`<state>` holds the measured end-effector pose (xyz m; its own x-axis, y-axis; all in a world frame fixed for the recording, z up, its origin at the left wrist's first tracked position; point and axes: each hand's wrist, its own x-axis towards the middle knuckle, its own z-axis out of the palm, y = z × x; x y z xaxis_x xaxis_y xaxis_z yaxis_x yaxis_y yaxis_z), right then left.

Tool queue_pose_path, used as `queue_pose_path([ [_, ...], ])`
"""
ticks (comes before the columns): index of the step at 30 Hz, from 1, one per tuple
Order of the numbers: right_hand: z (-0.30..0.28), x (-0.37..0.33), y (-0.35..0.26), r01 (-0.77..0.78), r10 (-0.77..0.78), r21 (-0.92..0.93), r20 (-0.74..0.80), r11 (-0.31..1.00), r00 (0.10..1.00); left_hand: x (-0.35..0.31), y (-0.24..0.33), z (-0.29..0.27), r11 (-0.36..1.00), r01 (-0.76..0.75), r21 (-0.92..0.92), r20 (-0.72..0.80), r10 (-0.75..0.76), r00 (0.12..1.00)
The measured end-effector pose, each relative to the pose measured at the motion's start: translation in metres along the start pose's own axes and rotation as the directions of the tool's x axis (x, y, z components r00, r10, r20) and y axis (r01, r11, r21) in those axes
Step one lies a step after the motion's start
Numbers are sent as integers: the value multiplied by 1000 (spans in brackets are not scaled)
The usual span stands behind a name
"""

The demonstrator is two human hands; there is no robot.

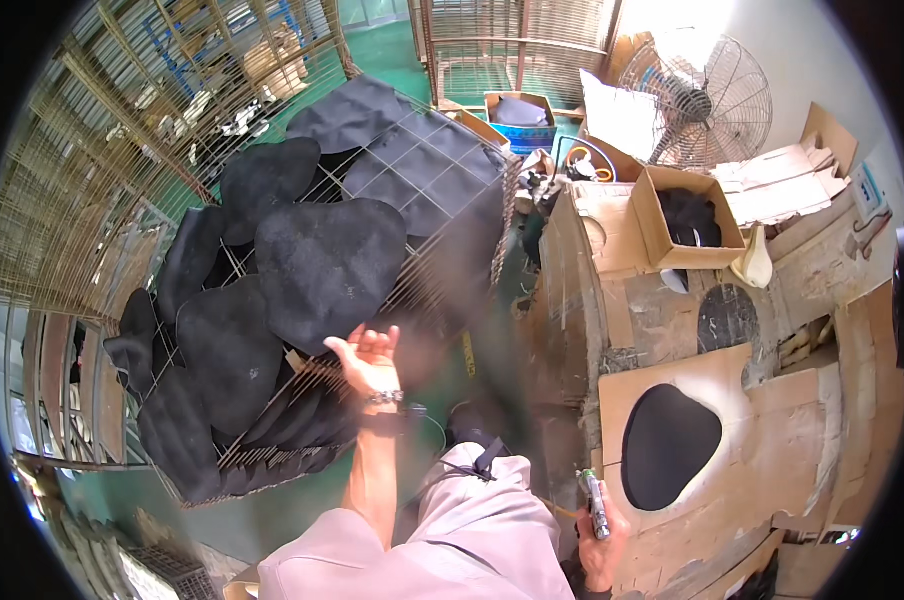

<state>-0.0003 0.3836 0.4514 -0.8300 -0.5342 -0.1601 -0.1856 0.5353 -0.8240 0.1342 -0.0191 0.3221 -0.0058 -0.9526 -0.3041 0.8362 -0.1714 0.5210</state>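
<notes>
My left hand [369, 362] is open, palm up and fingers apart, at the near edge of a wire rack [442, 180]. Just beyond its fingertips is a rounded black foam-like pad [332, 265]; I cannot tell whether they touch. A dark blurred shape [452, 285] shows right of that hand. Several similar black pads, such as one [232, 350] at the left, overlap on the rack. At the lower right, my right hand [604, 545] grips a small silver spray gun [597, 508] with a green part. Beside it, another black pad [670, 447] lies flat on a cardboard sheet [622, 390].
The cardboard-covered bench [752, 480] fills the right side. On it stands an open carton [687, 215] with dark pieces inside. A large wire-guarded fan [697, 100] is behind. Tall wire racks [102, 160] rise at the left, above a green floor [382, 50].
</notes>
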Motion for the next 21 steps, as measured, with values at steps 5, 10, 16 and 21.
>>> queue_pose_path([
  [5,-4,-21,-1,-99,108,83,-115,992,987,-21,-78,-4,727,284,625,106,-439,892],
  [10,-12,-51,-1,-248,250,46,-296,968,922,-5,-179,-87,1,-247,969,139,-830,541],
  [16,-24,-97,-11,-332,334,121,-612,936,717,75,-219,-241,-253,-451,856,-197,-966,170],
  [21,15,-86,-19,-376,363,204,-831,904,422,144,-259,-246,-162,-983,88,-251,-958,136],
])
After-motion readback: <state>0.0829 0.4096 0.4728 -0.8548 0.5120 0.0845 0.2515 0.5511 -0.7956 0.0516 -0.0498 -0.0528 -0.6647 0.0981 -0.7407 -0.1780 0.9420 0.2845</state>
